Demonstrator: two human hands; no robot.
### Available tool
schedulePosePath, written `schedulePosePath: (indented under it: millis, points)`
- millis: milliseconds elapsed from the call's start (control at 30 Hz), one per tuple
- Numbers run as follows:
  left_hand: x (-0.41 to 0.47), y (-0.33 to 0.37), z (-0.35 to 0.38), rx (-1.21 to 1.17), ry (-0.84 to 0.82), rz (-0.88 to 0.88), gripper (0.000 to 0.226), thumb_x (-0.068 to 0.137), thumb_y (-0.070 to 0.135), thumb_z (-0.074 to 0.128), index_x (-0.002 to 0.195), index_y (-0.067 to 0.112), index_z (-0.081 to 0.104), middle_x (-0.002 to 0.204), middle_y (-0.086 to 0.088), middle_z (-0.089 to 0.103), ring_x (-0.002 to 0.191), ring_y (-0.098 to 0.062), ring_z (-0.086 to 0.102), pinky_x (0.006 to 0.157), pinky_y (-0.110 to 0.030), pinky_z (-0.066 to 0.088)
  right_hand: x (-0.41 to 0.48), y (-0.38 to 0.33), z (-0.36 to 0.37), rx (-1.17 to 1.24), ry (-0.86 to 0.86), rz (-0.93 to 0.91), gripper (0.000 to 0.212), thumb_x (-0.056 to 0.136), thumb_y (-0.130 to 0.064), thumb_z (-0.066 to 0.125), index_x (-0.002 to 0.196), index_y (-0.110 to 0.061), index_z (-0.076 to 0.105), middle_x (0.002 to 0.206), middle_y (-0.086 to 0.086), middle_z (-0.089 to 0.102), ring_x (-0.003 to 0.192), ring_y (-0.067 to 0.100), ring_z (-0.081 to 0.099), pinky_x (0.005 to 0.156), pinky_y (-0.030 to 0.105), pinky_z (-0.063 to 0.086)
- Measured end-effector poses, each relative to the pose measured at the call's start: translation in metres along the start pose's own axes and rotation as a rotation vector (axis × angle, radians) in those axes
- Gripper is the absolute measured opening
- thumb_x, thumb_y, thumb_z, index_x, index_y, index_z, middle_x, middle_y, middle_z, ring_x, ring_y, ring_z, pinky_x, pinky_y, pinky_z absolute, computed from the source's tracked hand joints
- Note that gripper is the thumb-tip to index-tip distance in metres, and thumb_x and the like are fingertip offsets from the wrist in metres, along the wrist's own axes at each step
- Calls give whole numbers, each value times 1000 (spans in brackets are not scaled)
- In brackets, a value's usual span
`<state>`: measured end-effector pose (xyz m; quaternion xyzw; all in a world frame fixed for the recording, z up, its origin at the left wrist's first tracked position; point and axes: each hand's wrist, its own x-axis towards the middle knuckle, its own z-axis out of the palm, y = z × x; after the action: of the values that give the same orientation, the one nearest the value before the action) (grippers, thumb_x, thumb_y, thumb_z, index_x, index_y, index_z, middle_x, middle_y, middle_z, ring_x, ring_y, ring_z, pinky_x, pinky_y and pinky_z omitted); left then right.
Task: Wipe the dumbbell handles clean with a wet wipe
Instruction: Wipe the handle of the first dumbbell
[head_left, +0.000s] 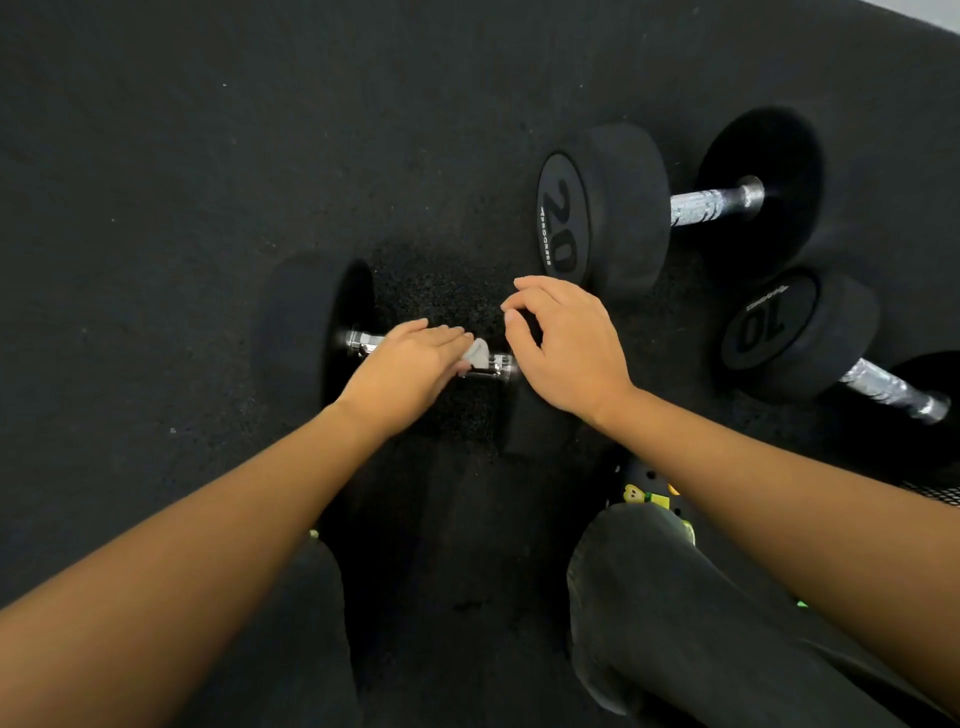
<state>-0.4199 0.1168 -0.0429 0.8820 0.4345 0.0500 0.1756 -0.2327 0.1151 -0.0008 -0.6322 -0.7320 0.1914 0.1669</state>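
A black dumbbell lies on the floor in front of me, its chrome handle (363, 344) running left to right between two dark heads. My left hand (410, 371) lies over the middle of that handle with a small grey-white wet wipe (477, 353) under its fingertips, pressed against the bar. My right hand (563, 345) rests on the dumbbell's right head (535, 423), fingers curved over its top edge. That head is mostly hidden by the hand and by shadow.
A dumbbell marked 20 (563, 218) lies at the back right, and one marked 10 (758, 327) lies to the right with its handle pointing toward the frame edge. Black rubber flooring (182, 182) spreads all around. My knees and a shoe (649, 496) are below.
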Motion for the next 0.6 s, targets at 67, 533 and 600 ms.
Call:
schedulePosePath:
  millis: [67, 533, 600]
  points:
    - [-3, 3, 2, 45, 27, 19, 38, 86, 24, 46, 107, 3, 68, 107, -13, 70, 96, -26, 69, 88, -41, 50, -1, 0, 1, 4, -17, 16, 24, 88, -23, 50, 101, -15, 68, 119, 1, 63, 117, 14, 52, 98, 28, 32]
    - [8, 19, 2, -83, 30, 8, 27, 86, 8, 61, 111, 1, 66, 109, -12, 69, 102, -25, 66, 101, -39, 40, -3, -1, 0, 4, -34, 43, 22, 88, -21, 51, 102, -17, 67, 123, 0, 61, 118, 13, 50, 100, 27, 31]
    - [10, 22, 6, -17, 8, 80, 25, 80, 6, 67, 104, 0, 67, 99, -11, 70, 92, -26, 68, 96, -40, 45, -4, -2, 0, -3, -30, 44, 22, 88, -22, 51, 102, -18, 68, 123, -1, 61, 118, 13, 51, 101, 27, 31]
